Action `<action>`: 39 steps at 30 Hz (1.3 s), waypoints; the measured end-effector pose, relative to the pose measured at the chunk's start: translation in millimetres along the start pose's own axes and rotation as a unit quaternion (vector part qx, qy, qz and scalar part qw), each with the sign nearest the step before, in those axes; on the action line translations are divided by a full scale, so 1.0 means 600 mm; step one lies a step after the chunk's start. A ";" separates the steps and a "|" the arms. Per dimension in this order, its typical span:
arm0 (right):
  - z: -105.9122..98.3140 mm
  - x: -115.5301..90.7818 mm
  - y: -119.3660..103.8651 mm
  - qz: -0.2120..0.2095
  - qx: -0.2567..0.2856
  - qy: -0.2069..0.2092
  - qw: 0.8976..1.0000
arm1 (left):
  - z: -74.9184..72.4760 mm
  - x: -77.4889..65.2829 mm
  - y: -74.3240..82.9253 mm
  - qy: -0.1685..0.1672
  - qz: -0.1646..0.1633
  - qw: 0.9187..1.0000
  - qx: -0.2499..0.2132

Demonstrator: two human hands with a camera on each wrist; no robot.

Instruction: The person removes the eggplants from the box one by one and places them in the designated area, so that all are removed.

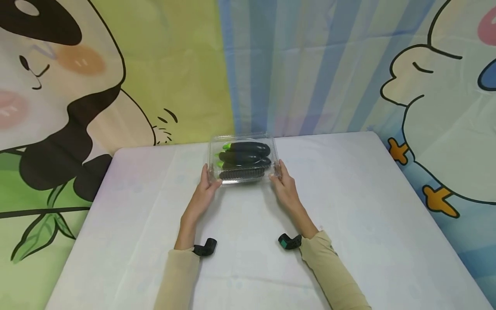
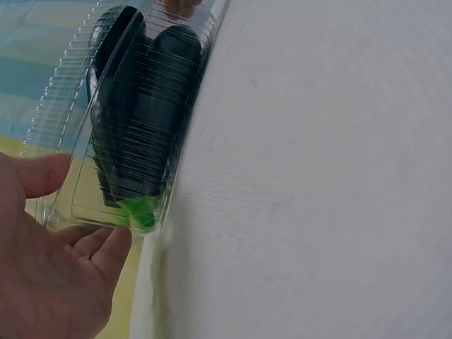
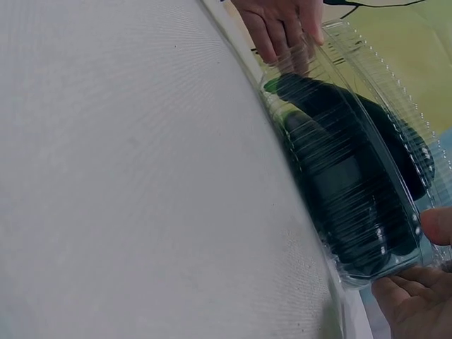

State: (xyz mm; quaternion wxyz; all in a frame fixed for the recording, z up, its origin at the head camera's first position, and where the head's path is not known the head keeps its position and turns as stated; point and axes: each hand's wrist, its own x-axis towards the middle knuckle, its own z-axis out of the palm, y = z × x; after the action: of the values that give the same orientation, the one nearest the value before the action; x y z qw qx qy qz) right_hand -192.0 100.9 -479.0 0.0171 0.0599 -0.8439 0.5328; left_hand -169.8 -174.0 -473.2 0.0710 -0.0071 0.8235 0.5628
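Three dark eggplants point(image 1: 248, 147) with green stem ends lie inside a clear plastic clamshell box point(image 1: 212, 150), seen in the head view near the table's far edge. My left hand point(image 1: 203, 193) grips the box's left end, thumb point(image 2: 46, 175) on the rim side and fingers point(image 2: 106, 251) beneath. At the opposite end, my right hand point(image 1: 286, 189) holds the box in a similar grip, its thumb point(image 3: 438, 226) showing in the right wrist view. The stem ends point toward my left hand. Ribbed plastic walls partly blur the eggplants.
A white cloth covers the table point(image 1: 240, 267). Behind it hangs a printed curtain point(image 1: 186, 64) with cartoon animals and stripes, close to the far edge. Small black devices point(image 1: 206, 247) are worn at both wrists, beside beige sleeves point(image 1: 178, 275).
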 end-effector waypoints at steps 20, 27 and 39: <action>0.018 -0.018 0.009 -0.021 -0.029 0.041 0.999 | 0.003 -0.021 -0.014 -0.005 -0.012 1.000 -0.009; 0.014 -0.020 0.011 -0.019 -0.013 0.033 0.999 | 0.002 -0.026 -0.013 -0.005 -0.010 1.000 0.018; 0.006 0.003 0.005 -0.010 -0.002 0.041 0.999 | -0.012 -0.007 0.003 -0.018 0.009 0.997 0.078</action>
State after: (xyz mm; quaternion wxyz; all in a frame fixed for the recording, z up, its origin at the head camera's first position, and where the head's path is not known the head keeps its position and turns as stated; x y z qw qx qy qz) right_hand -194.3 98.5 -483.1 0.0571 0.0463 -0.8431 0.5328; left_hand -166.4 -180.3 -468.3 0.0808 0.0157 0.8635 0.4976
